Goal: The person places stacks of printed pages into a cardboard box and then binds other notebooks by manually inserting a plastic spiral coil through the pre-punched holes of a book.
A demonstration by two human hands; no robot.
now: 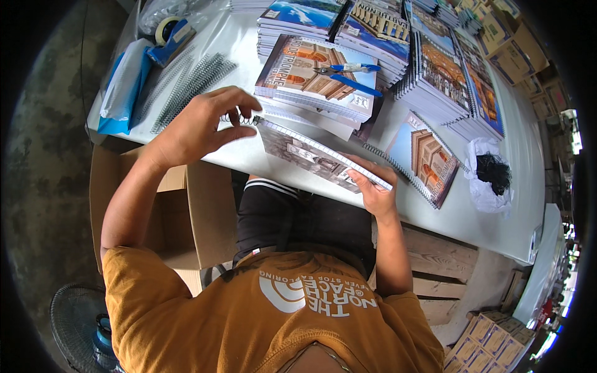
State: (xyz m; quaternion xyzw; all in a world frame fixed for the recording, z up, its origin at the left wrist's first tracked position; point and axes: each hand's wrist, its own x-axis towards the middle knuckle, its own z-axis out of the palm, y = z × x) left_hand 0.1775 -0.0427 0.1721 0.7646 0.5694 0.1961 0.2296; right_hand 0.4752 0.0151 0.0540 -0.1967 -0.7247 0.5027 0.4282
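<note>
My right hand (375,189) grips one end of a notebook (311,158), tilted over the table's near edge with its punched edge upward. At the notebook's other end, my left hand (202,124) curls its thumb and fingers round a dark spiral coil (251,120), which meets the corner of the punched edge. Part of the coil is hidden by the fingers. Just beyond stands a stack of notebooks (311,74), with blue-handled cutting pliers (351,76) on top. A finished-looking spiral-bound notebook (423,158) lies to the right of my right hand.
Loose spiral coils (196,81) lie at left, beside a blue-and-white packet (126,87) and a tape dispenser (172,40). More bound notebooks (435,74) are piled at the back right. A white bag with black pieces (491,175) sits at right. An open cardboard box (214,211) stands below the table.
</note>
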